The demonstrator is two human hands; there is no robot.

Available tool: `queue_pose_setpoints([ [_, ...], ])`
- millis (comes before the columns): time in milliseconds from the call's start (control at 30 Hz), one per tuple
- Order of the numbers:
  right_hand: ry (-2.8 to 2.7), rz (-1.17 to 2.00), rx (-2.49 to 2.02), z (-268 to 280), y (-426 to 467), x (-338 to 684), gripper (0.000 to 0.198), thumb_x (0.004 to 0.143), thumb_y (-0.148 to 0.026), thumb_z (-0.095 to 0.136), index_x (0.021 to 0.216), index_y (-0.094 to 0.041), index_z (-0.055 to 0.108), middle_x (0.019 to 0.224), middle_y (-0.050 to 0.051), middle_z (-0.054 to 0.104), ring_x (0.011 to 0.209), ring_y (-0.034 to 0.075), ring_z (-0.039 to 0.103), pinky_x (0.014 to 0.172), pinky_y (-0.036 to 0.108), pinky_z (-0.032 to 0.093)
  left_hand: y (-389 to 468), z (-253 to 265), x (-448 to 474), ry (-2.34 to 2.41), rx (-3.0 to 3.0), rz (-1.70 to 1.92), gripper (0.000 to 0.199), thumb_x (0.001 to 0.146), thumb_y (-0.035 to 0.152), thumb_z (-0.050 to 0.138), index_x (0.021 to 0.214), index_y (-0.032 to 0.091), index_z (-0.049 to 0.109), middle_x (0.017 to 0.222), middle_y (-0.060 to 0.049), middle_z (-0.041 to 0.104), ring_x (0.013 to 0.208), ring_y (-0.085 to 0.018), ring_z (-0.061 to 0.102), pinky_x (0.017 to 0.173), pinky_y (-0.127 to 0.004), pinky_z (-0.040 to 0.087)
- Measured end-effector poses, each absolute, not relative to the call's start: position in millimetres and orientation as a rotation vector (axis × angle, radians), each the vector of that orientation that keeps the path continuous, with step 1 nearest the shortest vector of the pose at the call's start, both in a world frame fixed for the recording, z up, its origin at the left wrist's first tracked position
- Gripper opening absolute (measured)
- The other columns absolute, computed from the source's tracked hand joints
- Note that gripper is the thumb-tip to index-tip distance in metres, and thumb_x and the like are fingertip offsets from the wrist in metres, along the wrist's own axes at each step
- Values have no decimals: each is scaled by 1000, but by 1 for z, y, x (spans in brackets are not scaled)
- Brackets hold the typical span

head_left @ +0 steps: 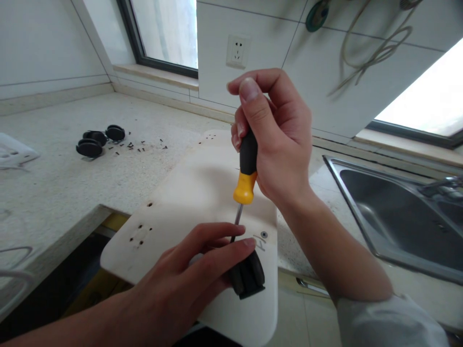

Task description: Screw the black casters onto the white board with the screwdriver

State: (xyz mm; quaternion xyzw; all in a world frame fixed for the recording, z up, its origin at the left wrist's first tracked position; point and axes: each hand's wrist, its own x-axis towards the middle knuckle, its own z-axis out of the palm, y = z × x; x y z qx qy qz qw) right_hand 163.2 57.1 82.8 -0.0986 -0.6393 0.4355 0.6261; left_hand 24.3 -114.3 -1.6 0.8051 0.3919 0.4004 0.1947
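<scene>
A screwdriver [248, 156] with a black and yellow handle is wrapped in my right hand [277, 130], held almost upright. Its shaft runs down between the fingers of my left hand [202, 270], and the tip is hidden there. My left hand grips a black caster wheel [249, 274] against the white board [202, 193], near the board's front right corner. Beside the caster, a screw [264, 234] is set in the board next to a pencilled mark. A group of small holes [140, 234] shows on the board's left side.
Several black casters [89, 147] lie on the speckled counter [65, 193] at the left, with loose screws [139, 149] beside them. A square opening [97, 270] is cut in the counter. The steel sink [383, 212] is on the right; a wall socket [238, 51] is behind.
</scene>
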Motion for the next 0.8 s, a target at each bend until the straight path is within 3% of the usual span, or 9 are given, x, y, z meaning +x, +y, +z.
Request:
queue_pose_setpoints([
  [167,-1469,996,-274,81,58,163,13,101,-37,78,94,-28,71,74,-3,57,63,14,50,58,32,45,-115,-5,25,1080,2249,1148,52,112,10,55,159,32,51,153,-8,58,131,-20,75,111,-22,62],
  [500,-1493,972,-290,77,68,163,13,102,-41,76,95,-30,72,66,-6,52,57,13,48,57,31,46,-110,-13,18,1100,2106,1116,68,107,2,53,164,39,42,162,-6,48,112,-12,78,106,-26,66],
  [700,-1480,977,-288,76,68,163,11,101,-39,79,95,-32,74,64,-6,51,55,12,47,54,30,44,-109,-11,19,1213,2046,1115,70,99,10,71,158,36,44,136,-3,68,107,-16,75,106,-34,66],
  [800,-1475,975,-302,75,71,163,12,100,-41,79,94,-32,74,63,-7,48,54,12,44,51,30,41,-109,-9,25,1286,1977,1068,68,95,16,77,154,33,48,132,-4,73,111,-21,75,107,-41,64],
])
